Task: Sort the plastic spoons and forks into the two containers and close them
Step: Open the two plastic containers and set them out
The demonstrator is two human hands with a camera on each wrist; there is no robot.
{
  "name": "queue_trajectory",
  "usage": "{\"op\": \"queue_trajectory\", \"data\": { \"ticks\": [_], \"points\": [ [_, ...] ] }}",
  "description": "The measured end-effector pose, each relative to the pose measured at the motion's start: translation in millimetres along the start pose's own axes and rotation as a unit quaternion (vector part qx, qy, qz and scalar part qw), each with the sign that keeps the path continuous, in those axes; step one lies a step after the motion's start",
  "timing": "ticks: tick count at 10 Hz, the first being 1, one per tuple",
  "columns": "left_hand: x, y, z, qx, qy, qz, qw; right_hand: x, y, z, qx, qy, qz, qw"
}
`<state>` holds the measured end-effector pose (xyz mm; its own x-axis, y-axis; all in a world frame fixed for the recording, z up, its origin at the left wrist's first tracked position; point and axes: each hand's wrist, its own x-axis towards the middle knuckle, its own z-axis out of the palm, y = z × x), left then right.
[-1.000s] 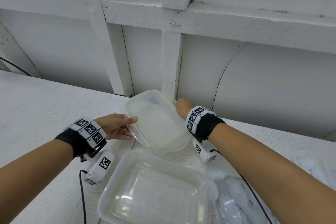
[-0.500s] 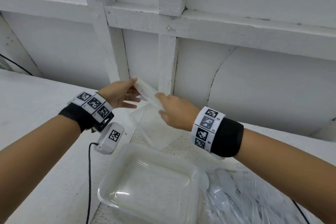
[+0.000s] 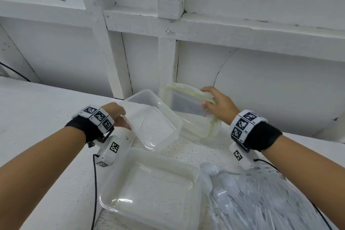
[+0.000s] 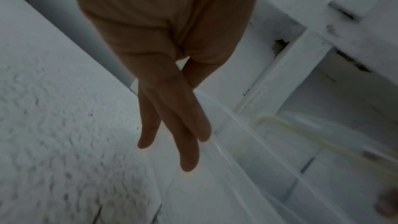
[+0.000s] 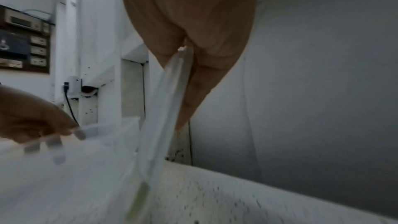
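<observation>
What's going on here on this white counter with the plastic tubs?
A person is getting containers open for sorting cutlery. The left hand holds a clear container tilted above the counter, and the right hand grips its green-rimmed lid, now separated from it. A second open container sits empty nearer the person, beside a pile of plastic spoons and forks still in a clear bag. Nothing has been sorted yet.

lid (image 3: 190, 110) lifted off container (image 3: 155, 121), hands apart
</observation>
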<state>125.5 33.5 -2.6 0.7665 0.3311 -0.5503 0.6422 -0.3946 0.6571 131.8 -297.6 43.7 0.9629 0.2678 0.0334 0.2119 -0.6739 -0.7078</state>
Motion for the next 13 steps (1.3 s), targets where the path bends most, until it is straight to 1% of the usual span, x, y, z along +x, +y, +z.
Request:
{"op": "queue_trajectory", "data": {
  "ticks": [1,2,3,4,5,6,7,8,9,10,11,12,13],
  "points": [
    [-18.9,9.7,-18.0,-0.083,0.002,-0.009,0.997,-1.2,10.4,13.5,0.056,-0.028,0.033,0.998],
    [-27.6,15.0,-25.8,-0.131,-0.015,-0.019,0.991,2.5,15.0,30.3,0.132,-0.054,0.078,0.987],
    [-35.0,18.4,-18.1,-0.108,-0.028,-0.001,0.994,5.6,9.6,45.0,0.275,-0.104,0.203,0.934],
    [-34.0,18.4,-1.4,-0.089,-0.051,0.016,0.995,7.2,12.9,55.9,0.292,-0.137,0.295,0.899],
    [-30.5,18.3,14.7,-0.086,-0.04,0.021,0.995,10.1,20.3,59.8,0.225,-0.144,0.304,0.914],
    [-17.5,12.9,22.5,-0.056,-0.048,0.016,0.997,11.9,23.3,53.8,0.202,-0.127,0.291,0.926],
    [-19.2,13.4,25.6,-0.022,-0.069,-0.009,0.997,6.5,25.9,46.1,0.147,-0.145,0.274,0.94],
    [-24.1,19.5,25.5,-0.033,-0.058,-0.017,0.998,-4.8,26.2,45.9,0.115,-0.2,0.294,0.928],
    [-18.4,20.2,20.1,-0.009,-0.019,-0.005,1.0,-14.8,23.1,51.0,0.115,-0.256,0.296,0.913],
    [-8.0,16.4,19.6,-0.042,-0.016,0.004,0.999,-15.6,20.5,57.5,0.118,-0.269,0.275,0.916],
    [-7.0,13.1,22.2,-0.092,-0.048,-0.013,0.995,-8.5,19.6,60.7,0.128,-0.226,0.274,0.926],
    [-6.0,7.8,22.8,-0.097,-0.064,-0.022,0.993,-0.4,18.7,56.9,0.158,-0.178,0.278,0.931],
    [-8.7,1.6,21.4,-0.112,-0.094,-0.026,0.989,7.8,20.9,55.4,0.203,-0.123,0.27,0.933]
  ]
}}
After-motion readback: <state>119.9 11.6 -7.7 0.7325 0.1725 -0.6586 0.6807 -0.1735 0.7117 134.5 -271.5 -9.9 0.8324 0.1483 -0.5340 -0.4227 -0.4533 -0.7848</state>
